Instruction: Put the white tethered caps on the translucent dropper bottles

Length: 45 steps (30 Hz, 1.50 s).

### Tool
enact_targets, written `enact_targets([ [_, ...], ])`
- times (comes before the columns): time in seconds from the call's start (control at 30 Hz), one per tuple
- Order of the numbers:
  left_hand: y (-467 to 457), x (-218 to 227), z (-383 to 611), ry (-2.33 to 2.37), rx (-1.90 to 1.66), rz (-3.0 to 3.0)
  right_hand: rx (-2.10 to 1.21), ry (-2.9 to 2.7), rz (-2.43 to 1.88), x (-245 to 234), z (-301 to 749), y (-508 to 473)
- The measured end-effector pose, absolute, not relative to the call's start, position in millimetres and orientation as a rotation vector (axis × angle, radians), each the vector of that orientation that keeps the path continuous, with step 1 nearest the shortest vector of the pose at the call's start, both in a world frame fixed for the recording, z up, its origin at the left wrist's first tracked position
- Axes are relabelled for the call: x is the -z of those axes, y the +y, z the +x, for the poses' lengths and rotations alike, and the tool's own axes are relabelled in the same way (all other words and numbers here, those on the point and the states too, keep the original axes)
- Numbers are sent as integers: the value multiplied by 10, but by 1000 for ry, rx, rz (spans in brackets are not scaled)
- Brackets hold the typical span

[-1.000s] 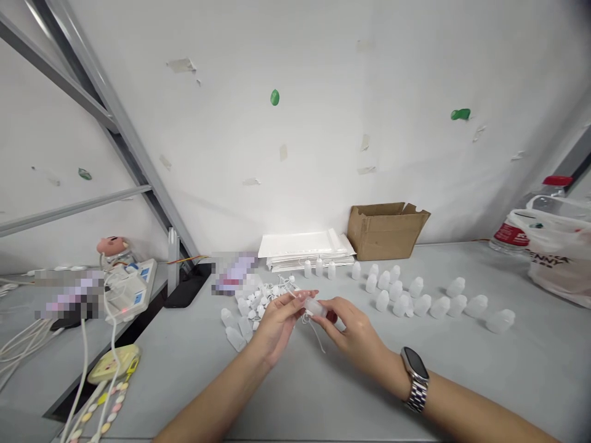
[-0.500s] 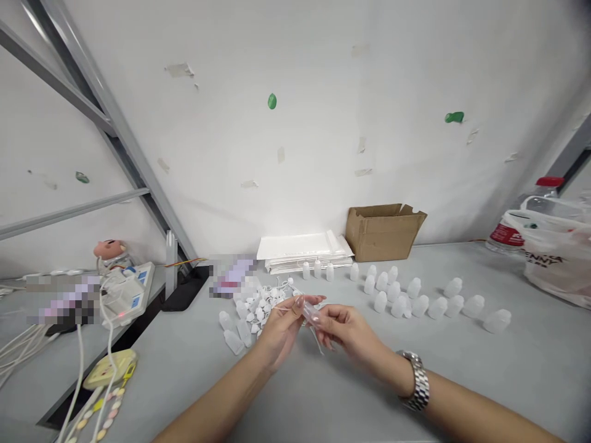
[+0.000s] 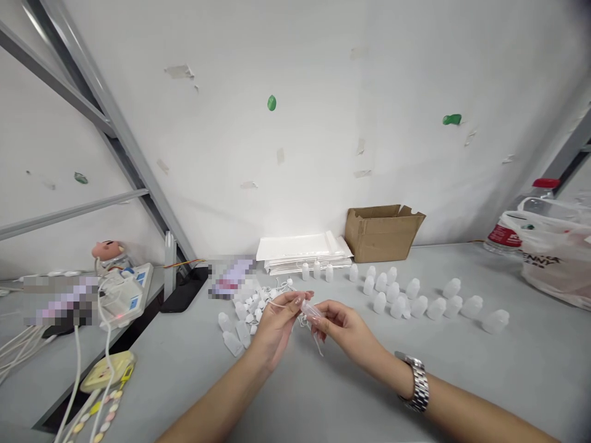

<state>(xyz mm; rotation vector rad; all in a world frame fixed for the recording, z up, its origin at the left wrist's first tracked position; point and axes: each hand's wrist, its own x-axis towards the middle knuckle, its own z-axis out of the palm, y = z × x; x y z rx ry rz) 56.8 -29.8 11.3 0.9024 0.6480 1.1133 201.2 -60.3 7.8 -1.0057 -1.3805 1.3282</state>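
Note:
My right hand (image 3: pixel 344 335) pinches a small translucent plastic bottle (image 3: pixel 311 311) between thumb and fingers, tilted across the gap between my hands. My left hand (image 3: pixel 277 326) holds a thin white cord (image 3: pixel 281 303) between its fingertips, close to the bottle's end. Loose cord (image 3: pixel 317 344) also hangs below the bottle. Just behind my left hand lies a heap of small white caps with cords (image 3: pixel 258 304). Several bottles (image 3: pixel 233 343) lie beside it. A metal-link watch (image 3: pixel 418 384) sits on my right wrist.
Several upright bottles (image 3: pixel 397 301) stand in loose rows on the grey table (image 3: pixel 184 381). Behind are stacked white sheets (image 3: pixel 302 253) and a cardboard box (image 3: pixel 383 234). A plastic bag (image 3: pixel 554 258) lies right; a power strip (image 3: pixel 124 295) and cables lie left.
The bottle has swung from nearly level to a steeper tilt, and my hands have drawn closer together. My right wrist has rolled, turning the watch face out of view. The view has shifted slightly.

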Motion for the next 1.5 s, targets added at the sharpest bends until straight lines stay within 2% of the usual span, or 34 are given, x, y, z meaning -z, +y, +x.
enact_targets([
  [0.2, -322, -90, 589, 655, -1138, 1031, -1464, -1322, -886, -101, 2019, -612],
  [0.47, -358, -98, 542, 694, -1001, 1300, -1724, -1198, -632, -88, 2045, -600],
  [1.03, -372, -144, 564, 649, -1063, 1128, -1558, -1350, -775, -84, 2067, -609],
  [1.2, -414, -149, 606, 594, -953, 1140, -1701, -1221, -671, -73, 2057, -605],
  [1.5, -372, -208, 538, 629, -1005, 1072, -1907, -1082, -553, -27, 2086, -581],
])
